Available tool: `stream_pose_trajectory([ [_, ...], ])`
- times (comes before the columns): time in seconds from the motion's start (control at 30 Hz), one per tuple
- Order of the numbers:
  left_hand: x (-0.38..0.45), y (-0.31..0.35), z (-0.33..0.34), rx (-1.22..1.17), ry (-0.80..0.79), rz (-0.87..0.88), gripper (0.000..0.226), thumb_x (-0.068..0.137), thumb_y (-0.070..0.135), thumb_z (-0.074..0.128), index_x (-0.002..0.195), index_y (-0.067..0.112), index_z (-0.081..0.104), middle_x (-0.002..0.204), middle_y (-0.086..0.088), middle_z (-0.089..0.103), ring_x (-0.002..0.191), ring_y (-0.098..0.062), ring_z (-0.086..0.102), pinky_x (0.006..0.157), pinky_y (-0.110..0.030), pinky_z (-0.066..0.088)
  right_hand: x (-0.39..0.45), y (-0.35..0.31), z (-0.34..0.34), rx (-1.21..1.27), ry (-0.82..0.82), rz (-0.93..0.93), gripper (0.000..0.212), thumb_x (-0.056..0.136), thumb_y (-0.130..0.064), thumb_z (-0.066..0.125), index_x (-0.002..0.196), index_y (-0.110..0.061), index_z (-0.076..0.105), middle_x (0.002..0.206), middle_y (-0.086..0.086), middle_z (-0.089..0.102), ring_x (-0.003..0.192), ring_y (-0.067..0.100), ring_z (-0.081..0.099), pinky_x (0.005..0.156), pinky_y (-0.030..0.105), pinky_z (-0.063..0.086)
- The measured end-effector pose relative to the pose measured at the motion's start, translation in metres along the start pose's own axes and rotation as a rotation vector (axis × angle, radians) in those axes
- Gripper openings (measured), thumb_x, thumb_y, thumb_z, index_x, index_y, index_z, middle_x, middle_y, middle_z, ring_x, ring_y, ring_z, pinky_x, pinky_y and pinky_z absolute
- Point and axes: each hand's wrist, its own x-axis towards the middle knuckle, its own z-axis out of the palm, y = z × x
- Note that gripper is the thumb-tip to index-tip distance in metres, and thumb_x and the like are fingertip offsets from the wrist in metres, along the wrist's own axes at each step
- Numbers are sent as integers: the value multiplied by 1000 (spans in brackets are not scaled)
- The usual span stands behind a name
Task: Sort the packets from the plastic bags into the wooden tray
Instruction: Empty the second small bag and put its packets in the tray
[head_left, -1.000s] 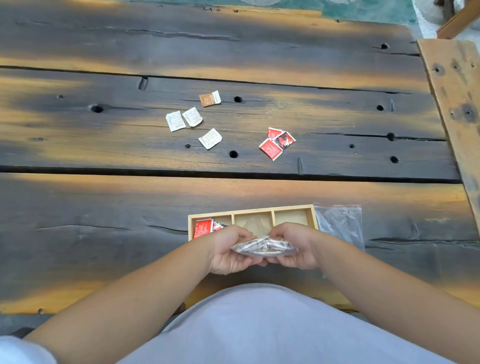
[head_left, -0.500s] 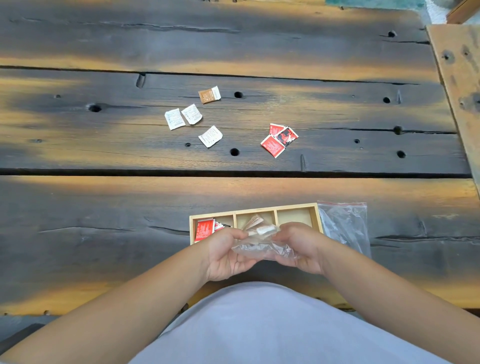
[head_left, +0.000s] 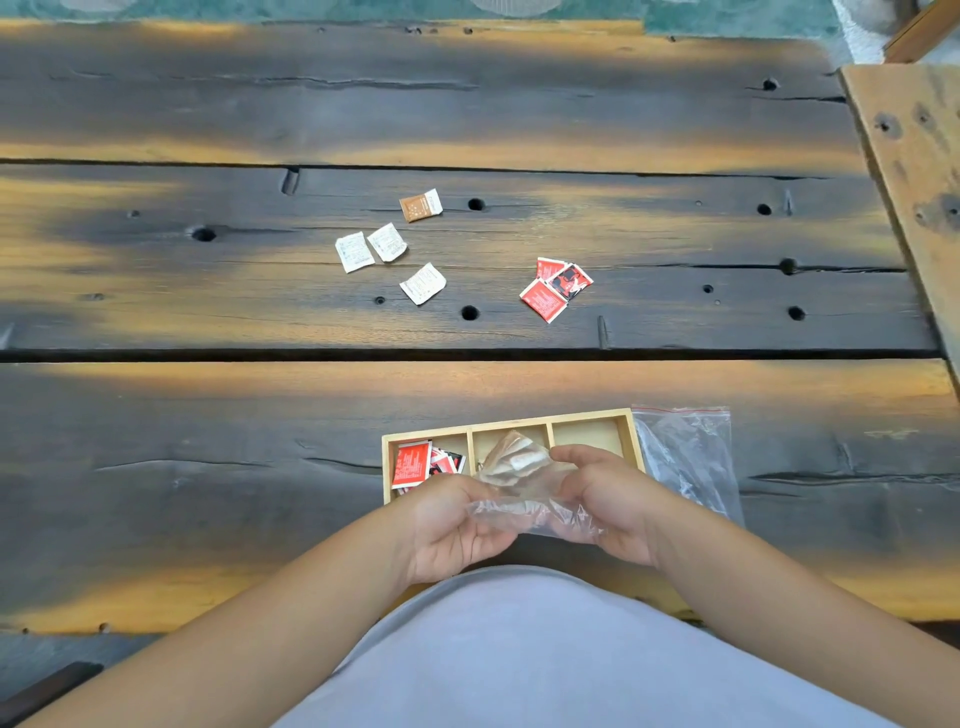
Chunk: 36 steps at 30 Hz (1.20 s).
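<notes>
**Bag tipped over middle tray slot**

Versus a second ago, the clear plastic bag is unfolded, with brown-and-white packets spilling out over the wooden tray's middle compartment. Left hand and right hand each pinch a bag side, palms facing, slightly apart. Red packets lie in the left compartment. Crinkly second bag lies just right of the tray. White, brown and red sachets lie scattered farther back on the scorched plank table.

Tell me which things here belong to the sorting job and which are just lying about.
Job: plastic bag of packets held by left hand and right hand; wooden tray; red packets; white packets; brown packet.
Lying about: empty bag; plank.
</notes>
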Motion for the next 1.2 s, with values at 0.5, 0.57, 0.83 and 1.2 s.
stream_pose_trajectory([
  [0.5, -34, -47, 10, 139, -52, 114, 45, 93, -11, 35, 133, 5, 48, 126, -27, 62, 85, -29, 70, 54, -26, 57, -32, 46, -9, 73, -109, -154, 60, 81, 16, 45, 128, -20, 56, 130, 5, 56, 118, 35, 59, 74, 40, 57],
  [0.57, -36, -54, 8, 166, -64, 139, 49, 92, -12, 35, 135, 11, 47, 125, -26, 63, 96, -34, 70, 61, -31, 60, -37, 56, -10, 82, -98, -190, 59, 84, 17, 43, 128, -19, 56, 131, 0, 57, 118, 37, 60, 67, 34, 55],
  [0.83, -47, -67, 5, 311, -61, 200, 50, 89, -5, 54, 131, 23, 52, 124, -16, 67, 110, -38, 65, 84, -47, 58, -51, 77, -19, 127, -146, -272, 62, 84, 23, 40, 127, -19, 58, 134, -5, 54, 85, 25, 71, 68, 32, 52],
  [1.2, 45, -26, 55, 294, 155, 282, 37, 94, 28, 57, 122, 5, 62, 116, -18, 70, 110, -35, 66, 85, -50, 55, -61, 94, -85, -60, -17, -454, 91, 81, 20, 50, 141, -48, 39, 116, -26, 53, 67, 40, 34, 68, 49, 37],
])
